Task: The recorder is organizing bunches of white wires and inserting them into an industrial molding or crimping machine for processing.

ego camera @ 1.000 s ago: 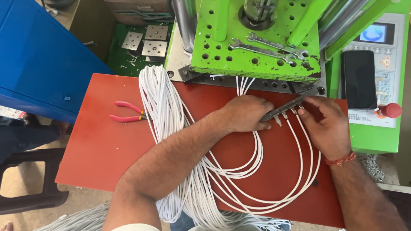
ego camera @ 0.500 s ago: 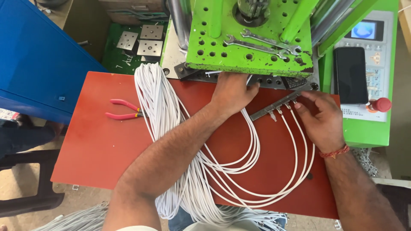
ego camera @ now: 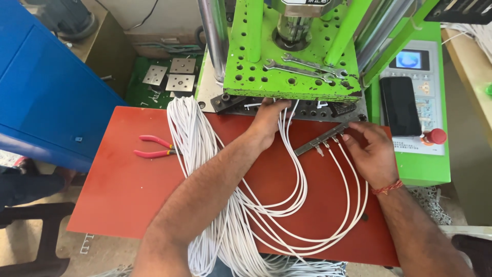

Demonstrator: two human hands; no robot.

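Observation:
My left hand (ego camera: 269, 115) reaches under the green machine's platen (ego camera: 292, 77), fingers closed around white cable ends (ego camera: 284, 120) at the mould. My right hand (ego camera: 371, 151) rests on a long grey metal bar (ego camera: 323, 138) that lies tilted on the red table (ego camera: 128, 190), fingers pinching its right end; several white cable ends are clipped into the bar. Loops of white cable (ego camera: 307, 205) run from both hands down toward me. A thick bundle of white cables (ego camera: 189, 138) lies left of my left arm.
Red-handled pliers (ego camera: 154, 146) lie on the table's left part. Two wrenches (ego camera: 302, 66) sit on the green platen. A dark phone (ego camera: 400, 105) and a red knob (ego camera: 435, 136) are on the control panel at right. A blue cabinet (ego camera: 46, 92) stands left.
My left hand has let go of the metal bar and moved up and left to the mould under the platen. My right hand stays on the bar.

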